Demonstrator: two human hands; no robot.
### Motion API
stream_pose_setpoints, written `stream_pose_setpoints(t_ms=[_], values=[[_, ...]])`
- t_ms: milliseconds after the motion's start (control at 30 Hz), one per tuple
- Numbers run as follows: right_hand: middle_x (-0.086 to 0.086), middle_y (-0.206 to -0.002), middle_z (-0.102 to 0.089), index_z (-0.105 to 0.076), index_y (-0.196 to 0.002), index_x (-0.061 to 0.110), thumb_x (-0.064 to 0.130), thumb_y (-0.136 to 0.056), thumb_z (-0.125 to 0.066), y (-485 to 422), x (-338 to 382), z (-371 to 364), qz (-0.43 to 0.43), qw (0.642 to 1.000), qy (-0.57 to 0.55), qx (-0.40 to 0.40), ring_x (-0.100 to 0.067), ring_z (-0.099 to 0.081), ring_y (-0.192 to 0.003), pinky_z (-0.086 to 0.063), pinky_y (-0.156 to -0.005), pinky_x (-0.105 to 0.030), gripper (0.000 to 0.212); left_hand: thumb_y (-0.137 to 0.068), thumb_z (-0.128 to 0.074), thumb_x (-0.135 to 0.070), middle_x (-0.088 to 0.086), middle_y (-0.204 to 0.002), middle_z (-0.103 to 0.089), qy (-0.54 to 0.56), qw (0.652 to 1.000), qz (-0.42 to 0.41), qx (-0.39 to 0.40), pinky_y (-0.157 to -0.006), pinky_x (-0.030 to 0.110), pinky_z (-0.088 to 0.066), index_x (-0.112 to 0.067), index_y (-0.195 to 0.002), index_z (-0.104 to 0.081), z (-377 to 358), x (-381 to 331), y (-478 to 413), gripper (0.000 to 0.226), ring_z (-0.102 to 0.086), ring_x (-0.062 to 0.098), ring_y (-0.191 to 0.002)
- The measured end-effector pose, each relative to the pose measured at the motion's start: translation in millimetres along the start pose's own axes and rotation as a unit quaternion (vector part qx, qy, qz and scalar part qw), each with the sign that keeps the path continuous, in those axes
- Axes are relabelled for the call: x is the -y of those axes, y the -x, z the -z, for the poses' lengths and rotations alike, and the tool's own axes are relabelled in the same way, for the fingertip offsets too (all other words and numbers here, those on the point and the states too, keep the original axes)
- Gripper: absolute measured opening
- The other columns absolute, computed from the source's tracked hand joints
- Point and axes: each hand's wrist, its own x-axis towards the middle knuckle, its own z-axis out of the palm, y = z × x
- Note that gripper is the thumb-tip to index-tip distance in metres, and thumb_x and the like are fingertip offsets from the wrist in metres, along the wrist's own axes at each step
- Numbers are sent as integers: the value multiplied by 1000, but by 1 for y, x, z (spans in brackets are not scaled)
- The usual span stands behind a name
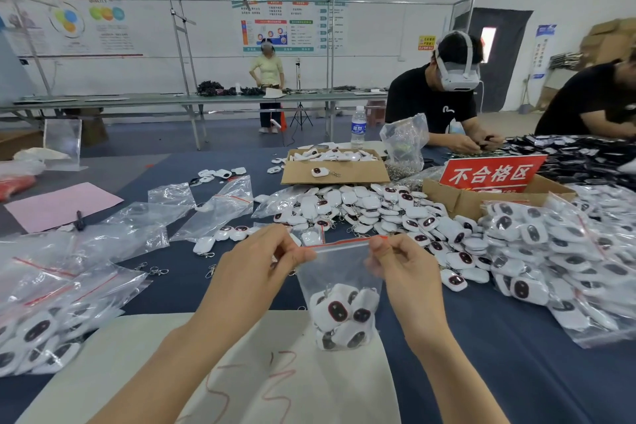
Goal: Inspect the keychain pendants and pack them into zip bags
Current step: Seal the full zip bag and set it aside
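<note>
A clear zip bag [339,272] with a red seal strip hangs in front of me above the table. Several white keychain pendants [342,315] with dark oval faces lie bunched in its bottom. My left hand [258,258] pinches the left end of the bag's top edge. My right hand [401,260] pinches the right end of that edge. A big heap of loose pendants [389,213] covers the blue table behind the bag.
Empty zip bags [137,227] lie to the left, filled bags at the near left [38,330] and right [557,251]. Cardboard boxes [335,172], a red sign [492,172] and a water bottle [358,127] stand behind. Two people work at the far right; a white sheet [241,372] lies before me.
</note>
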Motion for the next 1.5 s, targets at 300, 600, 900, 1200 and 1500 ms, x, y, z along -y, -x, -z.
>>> stream_pose_setpoints(t_ms=[300, 600, 900, 1200, 1500], values=[[4, -73, -72, -72, -78, 24, 29, -97, -63, -7, 2, -4, -18, 994, -101, 43, -12, -68, -72, -61, -83, -47, 22, -98, -45, -64, -18, -104, -72, 354, 925, 139, -4, -88, 21, -44, -36, -103, -68, -43, 0, 12, 37, -66, -4, -99], [-3, -95, -78, -78, -94, 25, 54, -70, -74, -27, -14, 4, -83, 985, -127, 87, -16, -75, -87, -62, -78, -31, 38, -95, -54, -43, 6, -89, -79, 423, 891, 154, -61, -67, 22, -59, -19, -89, -77, -75, -10, -11, 34, -76, 23, -79], [-6, -90, -79, -81, -87, 19, 38, -98, -55, -32, -20, -4, -11, 988, -123, 92, -19, -76, -89, -59, -78, -25, 33, -96, -50, -52, 4, -100, -79, 457, 872, 171, -47, -87, 31, -60, -27, -97, -81, -78, 4, -22, 40, -75, 20, -99], [-11, -85, -78, -80, -79, 22, 44, -95, -54, -32, -18, 2, -47, 984, -169, 36, -27, -77, -84, -63, -72, -35, 38, -73, -85, -49, 4, -104, -75, 440, 861, 185, 176, -70, 28, -56, -35, -115, -68, -123, 12, 22, 48, -71, 16, -90], [29, -139, -54, -46, -143, 46, 45, -103, -50, -59, 16, 63, 89, 994, 22, -67, 11, -47, -129, -42, -101, -15, 39, -92, -71, -43, 9, -89, -76, 429, 872, 143, 186, -64, 18, -53, -23, -97, -72, -150, -66, -31, 21, -69, 11, -76]])
